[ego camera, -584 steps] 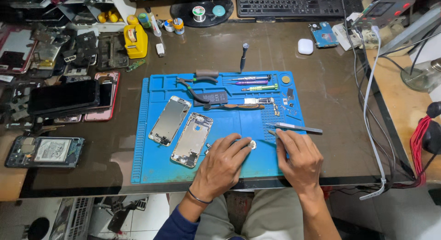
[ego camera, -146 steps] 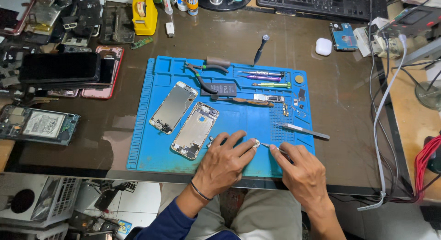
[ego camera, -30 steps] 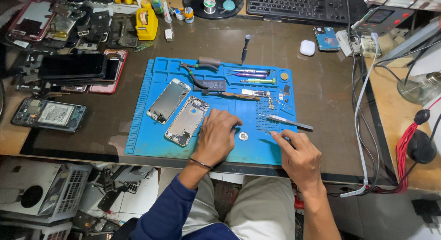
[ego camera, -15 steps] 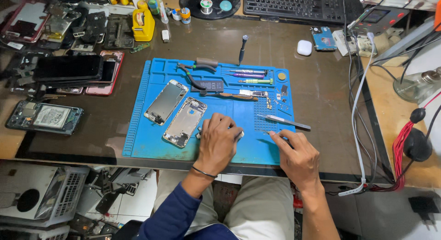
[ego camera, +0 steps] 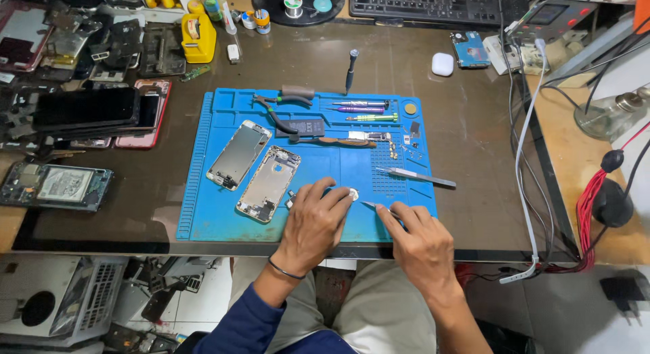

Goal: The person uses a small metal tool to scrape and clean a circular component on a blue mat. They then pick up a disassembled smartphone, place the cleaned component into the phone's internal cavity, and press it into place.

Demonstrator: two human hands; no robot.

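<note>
The left hand is laid palm-down on the blue work mat, its fingers held close together and pressed over a small round silver part, which lies at the near middle of the mat and shows just past the fingertips. The right hand is set just beside it, fingers curled, and a thin metal tool is pinched at its fingertips, the tip pointed toward the round part.

Two opened phone housings are laid side by side on the mat to the left of the left hand, both tilted the same way. One pair of tweezers is seen beyond the right hand, across the mat's right edge. Further back, one pair of pliers with dark handles is laid, and three slim screwdrivers are lined up in the mat's rear tray. A round recess in the mat's far right corner is filled by one brass-coloured disc. A few tiny screws are scattered near the middle; their count cannot be told.

Off the mat, one more screwdriver is laid on the dark table, and one yellow bottle is stood at the back left. A heap of phones and boards is spread along the left side.
</note>
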